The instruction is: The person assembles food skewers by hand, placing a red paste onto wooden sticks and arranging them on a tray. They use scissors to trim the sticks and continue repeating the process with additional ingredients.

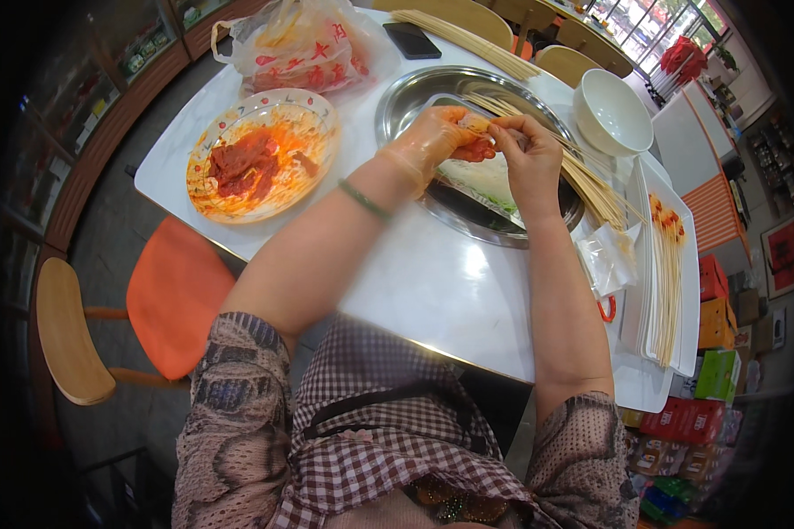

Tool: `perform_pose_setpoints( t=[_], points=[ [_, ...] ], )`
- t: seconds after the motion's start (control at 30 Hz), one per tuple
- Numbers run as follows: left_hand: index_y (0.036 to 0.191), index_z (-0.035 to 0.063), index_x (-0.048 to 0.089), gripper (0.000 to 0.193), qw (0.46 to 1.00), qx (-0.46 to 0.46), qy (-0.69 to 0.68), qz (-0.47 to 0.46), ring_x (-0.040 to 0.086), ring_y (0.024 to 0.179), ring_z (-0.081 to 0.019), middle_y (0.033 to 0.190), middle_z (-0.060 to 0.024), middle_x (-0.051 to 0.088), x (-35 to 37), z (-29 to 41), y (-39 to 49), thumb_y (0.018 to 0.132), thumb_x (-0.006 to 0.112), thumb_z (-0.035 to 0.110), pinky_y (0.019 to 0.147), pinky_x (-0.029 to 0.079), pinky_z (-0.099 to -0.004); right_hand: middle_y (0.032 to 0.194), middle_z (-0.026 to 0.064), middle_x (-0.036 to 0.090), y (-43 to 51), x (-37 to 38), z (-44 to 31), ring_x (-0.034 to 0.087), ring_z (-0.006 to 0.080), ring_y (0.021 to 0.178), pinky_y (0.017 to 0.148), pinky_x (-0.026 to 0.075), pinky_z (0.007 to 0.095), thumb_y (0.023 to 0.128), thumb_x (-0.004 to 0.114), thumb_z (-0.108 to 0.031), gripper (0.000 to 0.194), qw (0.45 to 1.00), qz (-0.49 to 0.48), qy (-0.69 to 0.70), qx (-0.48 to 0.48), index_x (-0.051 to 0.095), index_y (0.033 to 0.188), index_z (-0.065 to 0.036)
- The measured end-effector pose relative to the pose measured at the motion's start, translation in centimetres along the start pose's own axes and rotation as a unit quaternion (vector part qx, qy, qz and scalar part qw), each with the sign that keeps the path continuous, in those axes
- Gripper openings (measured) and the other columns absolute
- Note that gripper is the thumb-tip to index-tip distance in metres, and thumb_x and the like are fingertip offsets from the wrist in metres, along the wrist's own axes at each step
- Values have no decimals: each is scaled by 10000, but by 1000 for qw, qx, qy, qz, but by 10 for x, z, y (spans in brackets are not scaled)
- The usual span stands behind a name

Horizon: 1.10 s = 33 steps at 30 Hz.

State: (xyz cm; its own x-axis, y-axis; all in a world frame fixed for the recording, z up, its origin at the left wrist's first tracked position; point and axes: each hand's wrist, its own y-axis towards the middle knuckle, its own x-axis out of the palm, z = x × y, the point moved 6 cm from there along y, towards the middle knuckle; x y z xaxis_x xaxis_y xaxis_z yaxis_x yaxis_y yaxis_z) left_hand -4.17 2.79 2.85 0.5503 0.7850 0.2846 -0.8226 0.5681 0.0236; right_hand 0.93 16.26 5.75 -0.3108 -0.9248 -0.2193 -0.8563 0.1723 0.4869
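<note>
My left hand [437,135], in a clear plastic glove stained orange, is raised over a round steel tray [403,99] and has its fingers curled around a small red-coated morsel [480,151]. My bare right hand [529,149] meets it there, thumb and fingertips pinched at a whitish, translucent bit; whether this is food or glove film I cannot tell. Below the hands, a rectangular metal pan [480,198] in the tray holds something pale with green bits. Bamboo skewers [585,182] lie across the tray's right side. A flowered plate [324,152] at the left holds red-sauced meat slices [245,162].
Behind the plate stands a plastic bag [304,53] with red contents. A black phone [411,41], more bamboo skewers [470,43] and a white bowl [613,112] are farther back. At right, a white tray [687,264] holds loaded skewers [666,284], beside a clear plastic packet [607,261].
</note>
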Motion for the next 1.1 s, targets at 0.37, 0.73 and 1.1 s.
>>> perform_pose_setpoints(
  t=[0.37,0.73,1.1],
  points=[
    [1051,12,672,235,999,39,28,-23,654,875,-132,951,-62,677,0,1,2,933,659,215,843,526,-261,848,76,666,-7,2,-21,655,129,707,648,515,237,865,720,0,61,969,22,-198,-145,694,910,32],
    [1083,-5,671,206,998,64,-21,-12,671,894,-155,1005,-86,686,-1,4,2,984,618,167,852,560,-275,868,109,659,-8,4,-34,648,197,688,634,507,282,847,718,-12,41,964,36,-198,-173,719,875,17],
    [1008,3,679,102,996,67,-63,8,681,860,-164,959,-85,692,-3,4,3,953,601,38,833,562,-267,942,50,675,0,1,7,635,97,866,793,527,235,915,677,-8,82,998,30,52,-11,665,988,27]
  ],
)
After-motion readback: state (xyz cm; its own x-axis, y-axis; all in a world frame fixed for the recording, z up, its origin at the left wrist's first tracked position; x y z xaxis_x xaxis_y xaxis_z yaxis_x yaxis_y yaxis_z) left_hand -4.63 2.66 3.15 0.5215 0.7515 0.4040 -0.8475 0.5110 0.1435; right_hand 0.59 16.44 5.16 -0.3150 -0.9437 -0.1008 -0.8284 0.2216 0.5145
